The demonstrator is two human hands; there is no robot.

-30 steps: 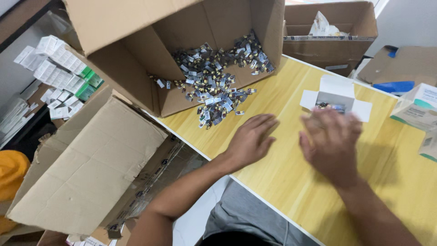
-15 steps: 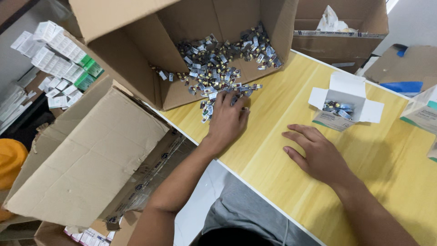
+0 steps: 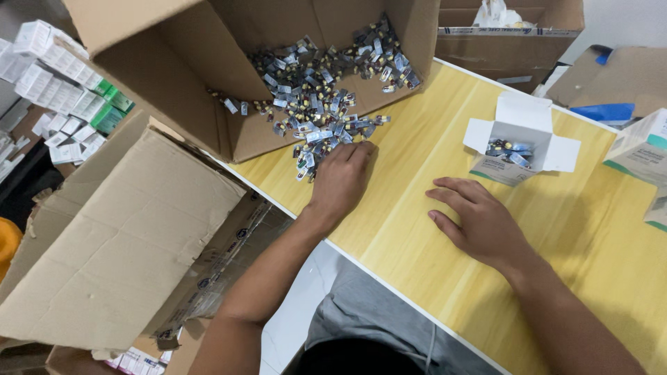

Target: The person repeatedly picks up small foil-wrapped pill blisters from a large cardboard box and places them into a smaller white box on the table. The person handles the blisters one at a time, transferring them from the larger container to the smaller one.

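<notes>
The left hand (image 3: pixel 340 182) lies palm down on the yellow table (image 3: pixel 417 229), its fingers (image 3: pixel 358 151) curled inward at the near edge of a heap of small blister strips (image 3: pixel 316 104), silver with dark and yellow capsules. The fingertips are tucked under and hidden, so I cannot tell whether they have closed on a strip or only press against the heap; the strips nearest the knuckles lie touching them, just ahead and to the left of the hand. The heap spills out of a big cardboard box (image 3: pixel 174 90) lying on its side at the table's far left corner, with most strips inside it and a fringe out on the table. The right hand (image 3: pixel 483 222) rests flat on the table, well apart from the heap, fingers spread loosely and holding nothing. Just beyond its fingertips, not touching, stands a small white carton (image 3: pixel 520 142) with its top flaps open and a few strips showing inside. More cartons (image 3: pixel 636 149) stand at the right edge. A second cardboard box (image 3: pixel 507 42) sits behind the table. Off the table to the left, a flattened cardboard sheet (image 3: pixel 118 243) slopes down, and stacks of small white and green packs (image 3: pixel 66 90) lie beyond it.
</notes>
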